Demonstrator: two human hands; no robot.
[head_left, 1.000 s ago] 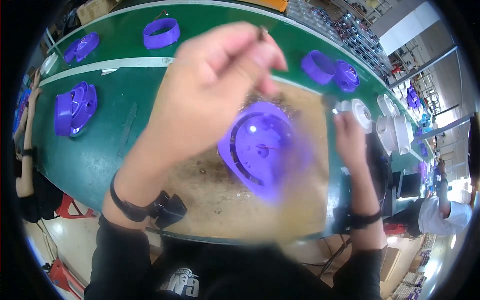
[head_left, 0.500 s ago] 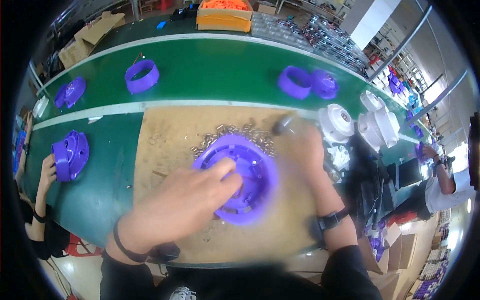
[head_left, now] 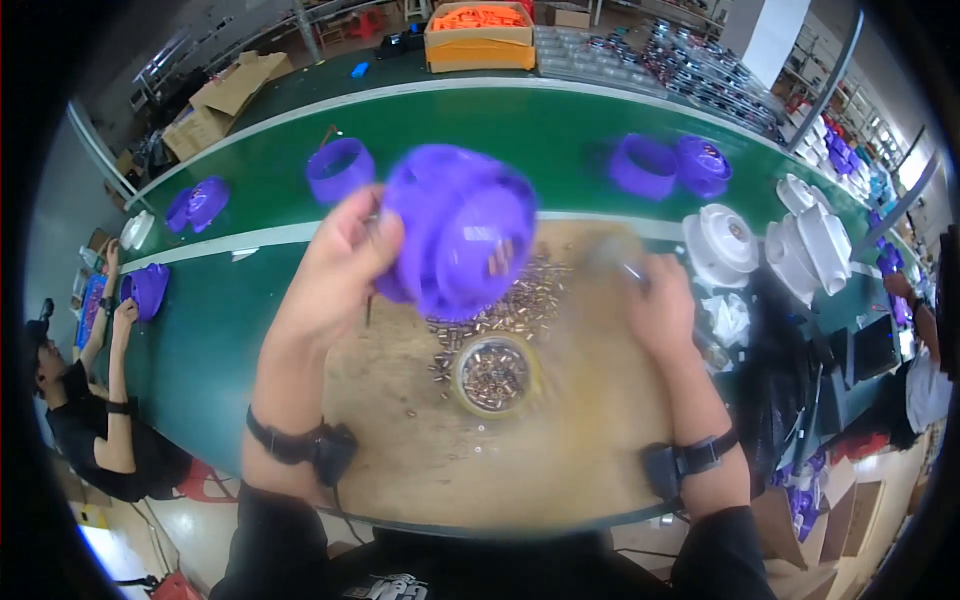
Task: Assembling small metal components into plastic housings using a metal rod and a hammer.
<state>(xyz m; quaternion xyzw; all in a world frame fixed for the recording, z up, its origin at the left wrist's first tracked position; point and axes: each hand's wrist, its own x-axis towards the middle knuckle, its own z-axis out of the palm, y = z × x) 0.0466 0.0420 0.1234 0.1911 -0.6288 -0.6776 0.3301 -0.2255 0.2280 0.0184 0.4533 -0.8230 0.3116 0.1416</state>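
My left hand (head_left: 335,270) grips a purple round plastic housing (head_left: 455,235) by its left edge and holds it tilted above the board. The housing is slightly blurred, and the fingers behind it are partly hidden. Closed round a hammer (head_left: 608,255), my right hand (head_left: 664,310) is to the right over the board; the hammer's head is smeared by motion. Between the hands stands a round tub (head_left: 457,378) of small copper-coloured metal sleeves. More loose sleeves (head_left: 535,300) are heaped behind it on the brown board (head_left: 400,470).
Purple rings and housings (head_left: 645,165) sit on the green belt (head_left: 480,115) beyond the board. White housings (head_left: 722,245) and a crumpled bag (head_left: 730,318) lie at the right. An orange-filled carton (head_left: 480,52) stands far back. Co-workers sit left (head_left: 115,440) and right (head_left: 925,370).
My left hand has lifted the purple housing off the board, up and away, uncovering the tub of sleeves. The view has shifted slightly; my right hand still holds the hammer at the right.
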